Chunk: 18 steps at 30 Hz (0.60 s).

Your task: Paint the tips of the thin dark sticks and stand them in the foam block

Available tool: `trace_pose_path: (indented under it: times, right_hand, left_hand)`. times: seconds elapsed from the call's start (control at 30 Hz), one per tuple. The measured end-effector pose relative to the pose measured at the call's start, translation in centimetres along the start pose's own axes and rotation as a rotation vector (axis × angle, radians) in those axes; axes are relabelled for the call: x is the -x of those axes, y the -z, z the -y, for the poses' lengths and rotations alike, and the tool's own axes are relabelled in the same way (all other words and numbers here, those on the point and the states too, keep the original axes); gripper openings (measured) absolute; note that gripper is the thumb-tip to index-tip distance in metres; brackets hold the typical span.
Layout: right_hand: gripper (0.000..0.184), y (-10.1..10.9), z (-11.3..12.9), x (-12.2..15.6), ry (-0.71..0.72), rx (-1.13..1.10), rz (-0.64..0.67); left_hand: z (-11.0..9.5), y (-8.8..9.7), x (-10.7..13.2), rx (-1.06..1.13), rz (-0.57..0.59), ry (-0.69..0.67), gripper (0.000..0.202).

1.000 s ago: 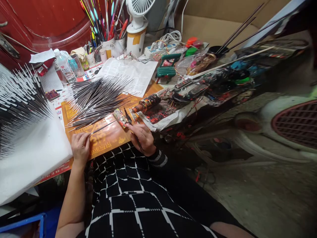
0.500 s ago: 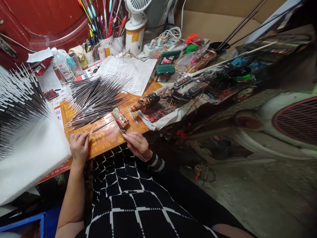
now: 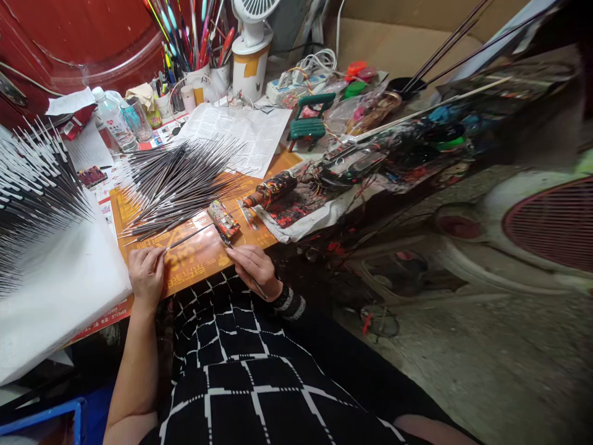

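My left hand (image 3: 147, 274) pinches the near end of one thin dark stick (image 3: 188, 236) that lies across the orange printed sheet (image 3: 204, 253). My right hand (image 3: 254, 267) is closed around a slim brush (image 3: 241, 262) whose tip points at a small paint-smeared block (image 3: 223, 219). Behind both hands, a fanned heap of several thin grey sticks (image 3: 178, 179) rests on the orange sheet.
A white foam block (image 3: 60, 278) bristling with upright sticks stands at the left. A paint-spattered bottle (image 3: 273, 189) lies on a stained cloth to the right. Cups of brushes (image 3: 194, 43), a small fan (image 3: 252, 49), a newspaper (image 3: 241, 130) and a green clamp (image 3: 308, 127) crowd the back.
My right hand has drawn back from beside the paint block toward the table's near edge, brush still in it. The left hand has kept its pinch on the stick.
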State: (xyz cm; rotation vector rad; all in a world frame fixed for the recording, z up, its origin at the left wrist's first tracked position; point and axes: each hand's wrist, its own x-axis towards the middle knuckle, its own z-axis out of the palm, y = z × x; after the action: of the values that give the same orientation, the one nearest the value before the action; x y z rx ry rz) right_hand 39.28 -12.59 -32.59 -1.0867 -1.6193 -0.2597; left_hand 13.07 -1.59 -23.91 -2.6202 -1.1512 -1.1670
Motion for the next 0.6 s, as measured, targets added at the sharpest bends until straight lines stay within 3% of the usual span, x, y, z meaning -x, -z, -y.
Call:
trace_pose_path:
  times: [0.6]
  right_hand:
    - [0.061,0.29,0.90,-0.87,-0.029,0.011,-0.036]
  left_hand:
    - [-0.07,0.01,-0.19,-0.020,-0.007,-0.021,0.012]
